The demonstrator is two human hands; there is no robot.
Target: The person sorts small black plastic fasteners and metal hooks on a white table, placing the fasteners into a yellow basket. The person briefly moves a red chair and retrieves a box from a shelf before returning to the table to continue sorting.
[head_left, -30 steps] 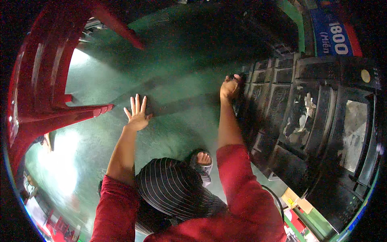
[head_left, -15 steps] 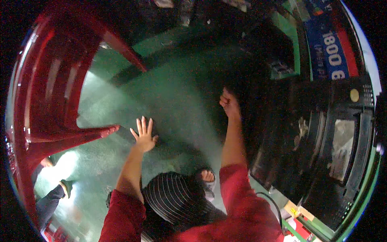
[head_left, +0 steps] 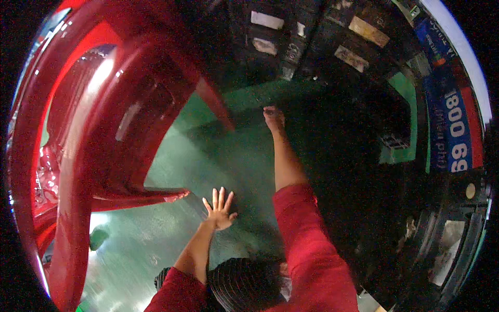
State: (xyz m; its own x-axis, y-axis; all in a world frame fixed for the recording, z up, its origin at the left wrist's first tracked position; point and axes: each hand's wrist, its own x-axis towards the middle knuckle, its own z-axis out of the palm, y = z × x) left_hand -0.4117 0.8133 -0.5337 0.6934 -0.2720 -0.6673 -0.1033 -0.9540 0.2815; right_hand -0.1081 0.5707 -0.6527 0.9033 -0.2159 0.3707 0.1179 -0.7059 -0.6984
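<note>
My left hand point(head_left: 220, 212) lies flat on the green floor point(head_left: 171, 229), fingers spread, with nothing in it. My bare right arm reaches out to the far middle. There my right hand point(head_left: 274, 119) is closed, its fingers curled, close to deep shadow. Whatever it holds, if anything, is too dark to make out. Left of my hands stands a glossy red moulded piece point(head_left: 78, 156) with tapering legs, which looks like a plastic chair. One of its legs point(head_left: 156, 196) ends just beside my left hand. Another red leg point(head_left: 215, 104) comes down to the left of my right hand.
Dark boxy equipment with pale labels point(head_left: 267, 21) lines the far side. Black casings point(head_left: 447, 249) stand along the right. A blue and red printed banner point(head_left: 452, 114) hangs above them. My knee in striped dark cloth point(head_left: 244, 286) is at the lower middle.
The whole view has swung toward the far left, showing more of the red piece and labels. My right hand has reached farther out and leftward. My left hand stays on the same floor spot.
</note>
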